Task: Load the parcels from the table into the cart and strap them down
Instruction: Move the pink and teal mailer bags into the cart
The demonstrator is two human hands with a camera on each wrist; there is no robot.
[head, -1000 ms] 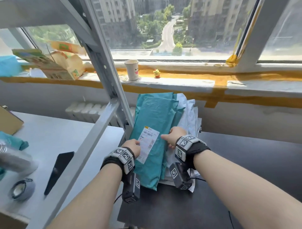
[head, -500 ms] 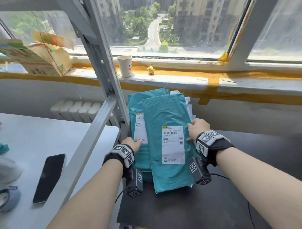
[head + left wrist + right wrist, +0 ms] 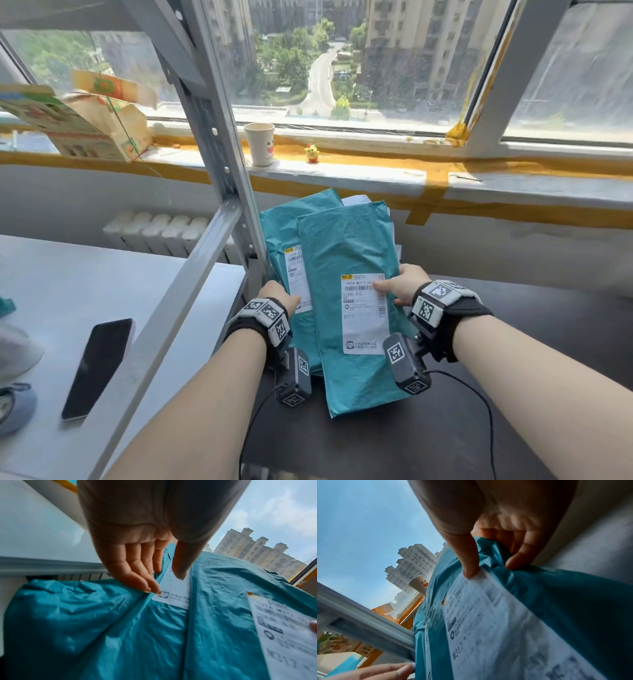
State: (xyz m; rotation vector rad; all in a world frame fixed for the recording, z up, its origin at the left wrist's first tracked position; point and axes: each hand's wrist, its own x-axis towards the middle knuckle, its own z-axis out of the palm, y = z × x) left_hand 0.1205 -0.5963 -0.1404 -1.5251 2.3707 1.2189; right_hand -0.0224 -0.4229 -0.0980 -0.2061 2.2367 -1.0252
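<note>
Two teal parcels sit stacked on the dark cart deck (image 3: pixel 513 394), leaning toward the grey frame post (image 3: pixel 219 144). Left hand (image 3: pixel 279 296) lies flat, straight fingers steadying the lower parcel (image 3: pixel 279 236) by its label; nothing clamped there. Right hand (image 3: pixel 399 286) has its grip pinched on the top parcel (image 3: pixel 346 260), thumb on the label (image 3: pixel 363 313), fingers curled under the edge. Best play, I'd say: slide it square over the lower one, keep the left hand pressing. Head view shows the stack's lean; only the right wrist view shows those fingers tucked beneath.
</note>
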